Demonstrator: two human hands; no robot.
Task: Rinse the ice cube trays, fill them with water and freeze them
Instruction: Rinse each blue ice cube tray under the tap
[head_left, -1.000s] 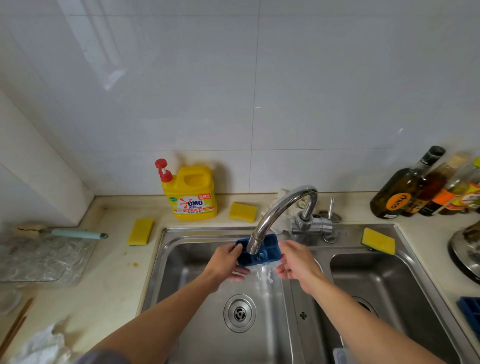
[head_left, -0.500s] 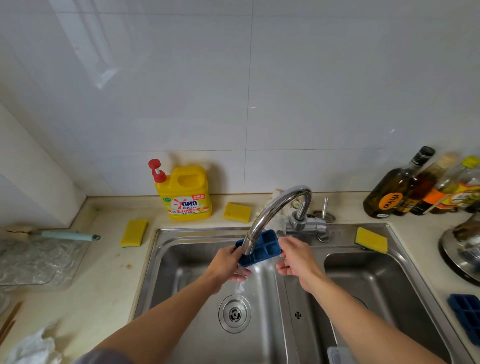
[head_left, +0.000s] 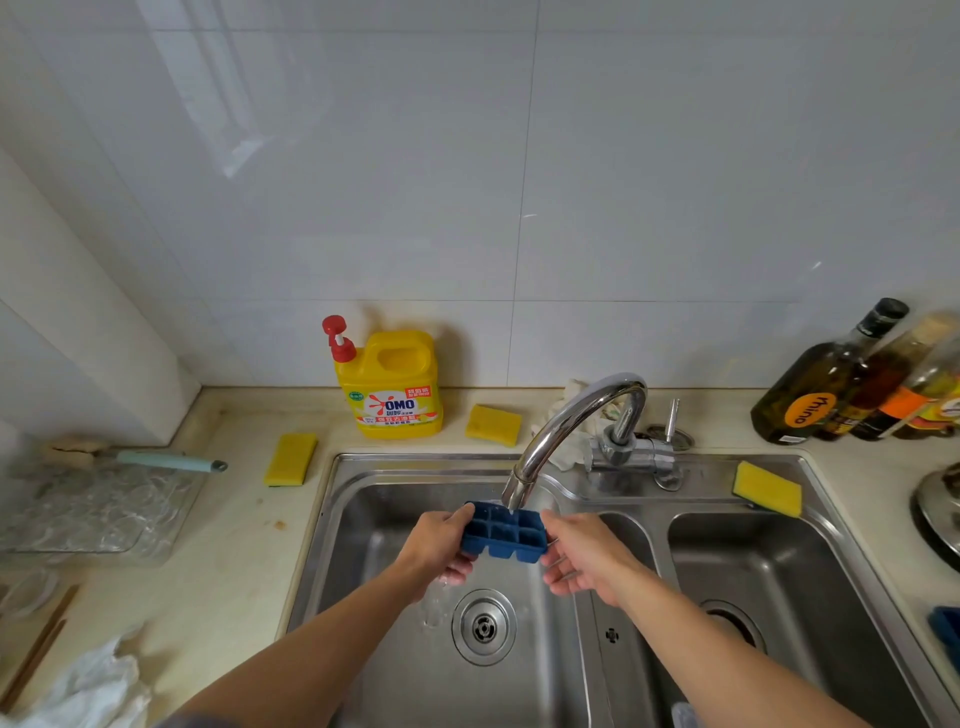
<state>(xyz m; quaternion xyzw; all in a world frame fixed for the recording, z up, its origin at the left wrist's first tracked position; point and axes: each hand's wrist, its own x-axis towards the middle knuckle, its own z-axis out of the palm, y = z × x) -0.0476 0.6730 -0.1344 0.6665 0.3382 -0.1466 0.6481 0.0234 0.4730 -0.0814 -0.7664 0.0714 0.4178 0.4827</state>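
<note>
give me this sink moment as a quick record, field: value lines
held item: blue ice cube tray, cavities up, under the faucet spout
left hand: grips the tray's left end
right hand: grips the tray's right end
position: over the left basin of the double sink
water: stream hard to make out; droplets on the basin floor
counter: yellow OMO detergent jug, three yellow sponges, condiment bottles
right edge: blue item, mostly cut off

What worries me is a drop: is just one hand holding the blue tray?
No, the left hand and right hand each grip an end of the ice cube tray.
</note>
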